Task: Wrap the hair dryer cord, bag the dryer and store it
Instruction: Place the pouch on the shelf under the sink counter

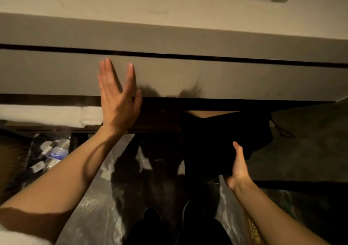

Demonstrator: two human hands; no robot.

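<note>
A black drawstring bag bulges under the vanity at the right, its cord loop hanging off the right side. My right hand grips the bag from below, near its lower edge. The dryer itself is hidden inside the bag. My left hand is flat and open, fingers spread, against the grey drawer front of the vanity. A dark shelf runs below the drawer, and the bag sits at its right end.
Folded white towels lie on the shelf at the left. A bin with plastic bottles stands on the floor, lower left. The pale countertop runs above. My dark shoes stand on the shiny floor.
</note>
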